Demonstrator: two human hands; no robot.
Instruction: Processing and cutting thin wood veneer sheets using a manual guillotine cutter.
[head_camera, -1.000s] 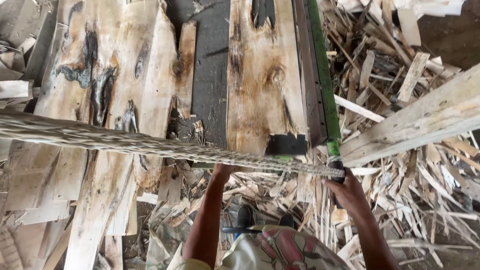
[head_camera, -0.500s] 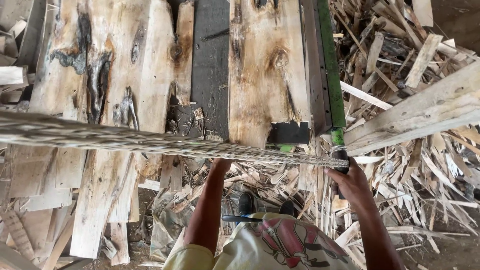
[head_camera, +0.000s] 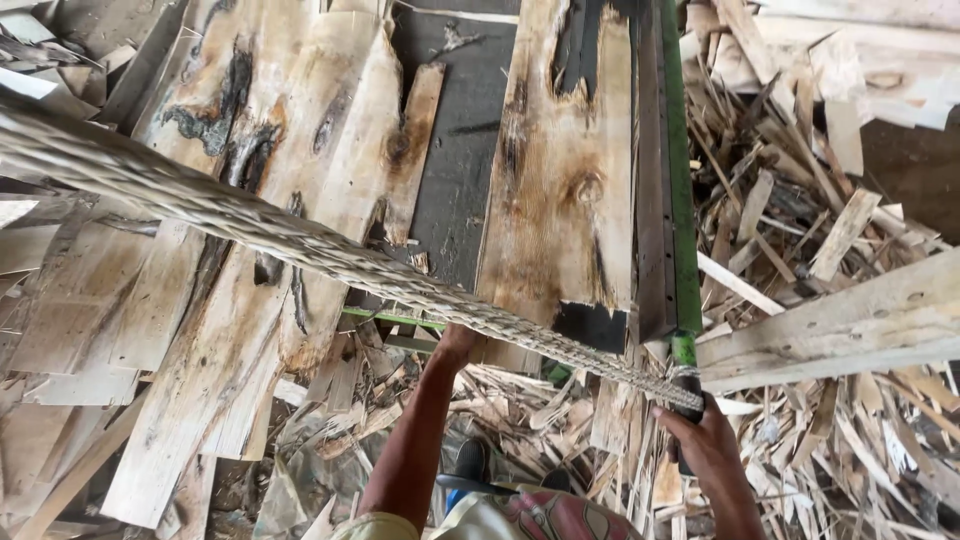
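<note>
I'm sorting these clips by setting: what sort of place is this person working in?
Most likely a sawmill or rough timber workshop. Raw slabs such as the knotty plank lie on a bench with a green rail, and offcuts litter the ground. The left hand meets the plank's end; the right hand grips a handle.

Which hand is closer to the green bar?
Right. The right hand grips the dark handle just below the green bar's lower end. The left hand is off to its side, touching the knotty plank's near end.

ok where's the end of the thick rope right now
In the head view the rope slants down from the upper left, and its end sits lower right at the right hand, just below the green metal rail.
</note>
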